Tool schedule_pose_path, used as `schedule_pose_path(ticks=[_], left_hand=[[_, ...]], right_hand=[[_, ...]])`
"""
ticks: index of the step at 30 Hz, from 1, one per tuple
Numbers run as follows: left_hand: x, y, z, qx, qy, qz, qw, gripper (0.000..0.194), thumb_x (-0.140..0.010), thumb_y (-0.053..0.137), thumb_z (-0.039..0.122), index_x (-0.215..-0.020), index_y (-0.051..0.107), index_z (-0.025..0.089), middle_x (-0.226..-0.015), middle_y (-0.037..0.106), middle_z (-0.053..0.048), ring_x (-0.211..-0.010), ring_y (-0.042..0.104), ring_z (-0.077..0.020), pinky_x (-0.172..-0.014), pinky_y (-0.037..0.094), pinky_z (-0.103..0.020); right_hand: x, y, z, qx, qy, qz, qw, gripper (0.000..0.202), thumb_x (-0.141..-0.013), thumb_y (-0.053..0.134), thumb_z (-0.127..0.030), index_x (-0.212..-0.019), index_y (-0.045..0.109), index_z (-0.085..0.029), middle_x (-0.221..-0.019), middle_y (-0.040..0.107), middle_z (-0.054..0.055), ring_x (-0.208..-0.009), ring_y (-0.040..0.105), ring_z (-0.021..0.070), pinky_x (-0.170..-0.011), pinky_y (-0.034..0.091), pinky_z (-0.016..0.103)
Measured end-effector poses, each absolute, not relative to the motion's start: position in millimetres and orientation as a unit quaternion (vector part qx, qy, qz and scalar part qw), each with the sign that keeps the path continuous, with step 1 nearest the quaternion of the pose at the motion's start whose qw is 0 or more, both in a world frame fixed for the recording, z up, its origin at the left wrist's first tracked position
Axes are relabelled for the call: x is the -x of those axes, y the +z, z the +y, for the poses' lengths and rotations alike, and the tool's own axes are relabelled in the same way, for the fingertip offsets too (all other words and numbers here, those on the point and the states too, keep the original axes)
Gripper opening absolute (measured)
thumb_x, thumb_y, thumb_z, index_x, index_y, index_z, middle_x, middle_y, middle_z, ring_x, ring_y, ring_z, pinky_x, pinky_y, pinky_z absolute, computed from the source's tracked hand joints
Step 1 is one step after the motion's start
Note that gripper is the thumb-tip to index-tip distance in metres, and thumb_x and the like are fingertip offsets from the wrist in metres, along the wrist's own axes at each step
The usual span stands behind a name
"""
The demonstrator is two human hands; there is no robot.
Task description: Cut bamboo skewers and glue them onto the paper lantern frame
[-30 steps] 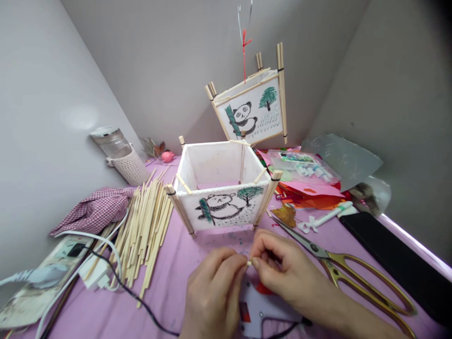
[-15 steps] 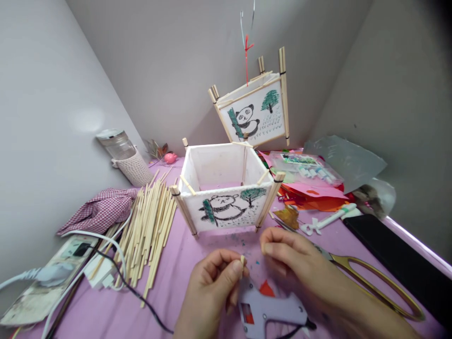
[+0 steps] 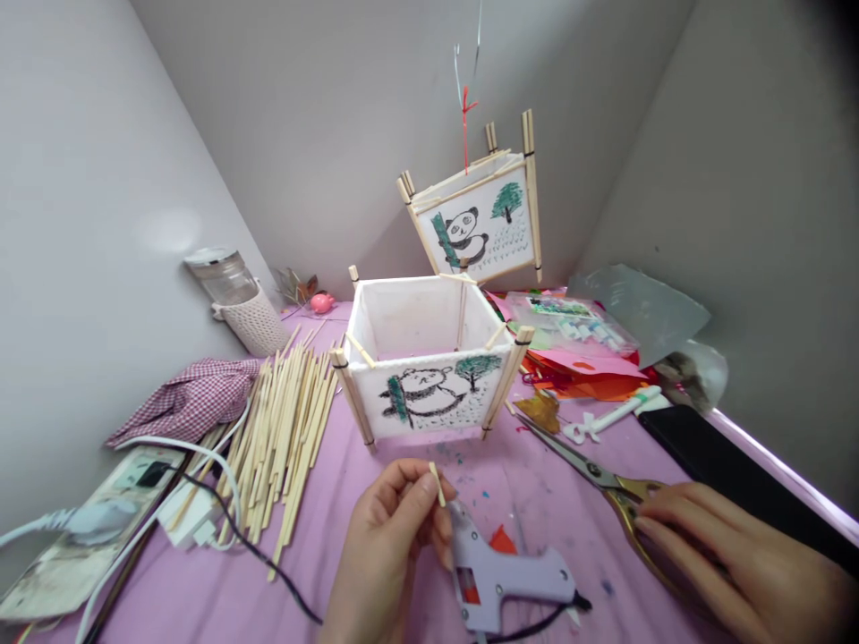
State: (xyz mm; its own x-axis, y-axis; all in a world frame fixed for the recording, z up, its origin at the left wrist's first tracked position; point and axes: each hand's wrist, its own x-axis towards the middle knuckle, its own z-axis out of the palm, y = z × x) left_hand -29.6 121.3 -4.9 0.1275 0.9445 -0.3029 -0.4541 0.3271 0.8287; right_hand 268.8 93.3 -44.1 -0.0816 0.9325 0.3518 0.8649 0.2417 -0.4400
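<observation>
Stick [image 3: 438,485] sits lower centre, pinched by the left hand [image 3: 389,537]; at lower right, the right hand [image 3: 742,555] meets scissors [image 3: 599,474], grip unclear. So short, the stick might slip if the pinch loosens.

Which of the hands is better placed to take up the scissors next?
Right, I would judge: the right hand is already at the handle end of the scissors, though its grip is unclear. The left hand is occupied, pinching a short stick near the glue gun.
</observation>
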Motion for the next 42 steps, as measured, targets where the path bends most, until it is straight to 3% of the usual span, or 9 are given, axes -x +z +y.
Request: schedule_pose_path(ticks=[4,10,13,18,22,26,29,34,42], left_hand=[[30.6,-3.4,120.4,-0.275,0.503,0.415,0.707,0.019,-0.083,0.065,0.032,-0.084,0.061,0.013,-0.044,0.045,0.007,-0.036,0.032,-0.0023,-0.038,0.023,-0.013],[29.7,2.2,112.8,-0.292,0.499,0.419,0.701,0.021,-0.08,0.069,0.034,-0.081,0.062,0.014,-0.048,0.045,0.008,-0.034,0.021,0.0008,-0.035,0.012,-0.014],[32.4,4.9,108.8,-0.292,0.51,0.43,0.685,0.023,-0.076,0.073,0.034,-0.082,0.062,0.014,-0.055,0.049,0.007,-0.037,0.025,0.0018,-0.037,0.013,-0.014],[43.0,1.0,110.0,-0.284,0.532,0.444,0.662,0.023,-0.076,0.073,0.033,-0.083,0.061,0.015,-0.047,0.037,0.01,-0.038,0.025,-0.0001,-0.039,0.015,-0.015],[44.5,-1.7,113.7,-0.26,0.548,0.445,0.659,0.021,-0.078,0.072,0.032,-0.084,0.061,0.016,-0.045,0.035,0.011,-0.037,0.022,-0.0007,-0.038,0.015,-0.016],[37.4,0.4,113.0,-0.246,0.539,0.443,0.673,0.03,-0.07,0.078,0.036,-0.082,0.062,0.015,-0.047,0.042,0.01,-0.035,0.023,0.0006,-0.036,0.013,-0.015],[34.4,-0.3,111.4,-0.257,0.532,0.444,0.674,0.036,-0.064,0.081,0.04,-0.079,0.062,0.013,-0.052,0.049,0.007,-0.034,0.024,0.0021,-0.035,0.012,-0.014],[49.5,0.5,111.6,-0.251,0.565,0.439,0.652,0.028,-0.071,0.077,0.036,-0.078,0.061,0.014,-0.042,0.035,0.01,-0.035,0.024,0.0,-0.036,0.015,-0.013],[97.9,18.5,111.7,-0.16,0.74,0.396,0.52,0.017,-0.075,0.072,0.016,-0.075,0.055,0.015,-0.063,0.045,0.007,-0.043,0.03,-0.0008,-0.037,0.025,-0.012]], right_hand=[[-234.4,-28.4,91.5,0.54,0.121,-0.786,0.274,0.014,-0.087,0.054,-0.027,-0.096,0.064,-0.029,-0.103,0.066,0.005,-0.099,0.062,0.0259,-0.08,0.053,0.036],[-136.6,5.5,106.6,0.466,0.336,-0.744,0.341,0.035,-0.083,0.059,-0.021,-0.117,0.054,-0.024,-0.102,0.065,0.003,-0.078,0.064,0.0158,-0.067,0.053,0.025],[-113.4,9.9,115.8,0.459,0.377,-0.737,0.322,0.011,-0.084,0.056,-0.017,-0.093,0.061,-0.021,-0.082,0.065,0.0,-0.067,0.06,0.0131,-0.061,0.047,0.024],[-133.1,3.2,127.4,0.508,0.333,-0.731,0.311,0.021,-0.09,0.047,-0.021,-0.071,0.055,-0.02,-0.066,0.057,-0.002,-0.061,0.055,0.0131,-0.058,0.041,0.025],[-143.2,1.7,127.8,0.519,0.291,-0.727,0.344,0.01,-0.091,0.049,-0.024,-0.09,0.059,-0.021,-0.085,0.061,0.001,-0.069,0.057,0.0139,-0.065,0.044,0.027],[-120.9,1.6,122.6,0.459,0.348,-0.755,0.313,0.032,-0.081,0.063,-0.021,-0.112,0.055,-0.023,-0.101,0.059,0.003,-0.074,0.058,0.0145,-0.068,0.047,0.027],[-106.0,-2.0,121.0,0.439,0.346,-0.76,0.331,0.007,-0.086,0.057,-0.022,-0.093,0.059,-0.021,-0.087,0.06,0.001,-0.072,0.057,0.0146,-0.065,0.045,0.027],[-118.8,-8.2,128.1,0.442,0.325,-0.774,0.318,0.03,-0.095,0.041,-0.026,-0.068,0.053,-0.019,-0.069,0.059,0.0,-0.064,0.058,0.0135,-0.059,0.045,0.025],[-187.1,-28.6,125.4,0.521,0.019,-0.823,0.224,0.046,-0.088,0.051,-0.049,-0.123,0.056,-0.02,-0.122,0.061,0.015,-0.108,0.059,0.0332,-0.086,0.051,0.049]])
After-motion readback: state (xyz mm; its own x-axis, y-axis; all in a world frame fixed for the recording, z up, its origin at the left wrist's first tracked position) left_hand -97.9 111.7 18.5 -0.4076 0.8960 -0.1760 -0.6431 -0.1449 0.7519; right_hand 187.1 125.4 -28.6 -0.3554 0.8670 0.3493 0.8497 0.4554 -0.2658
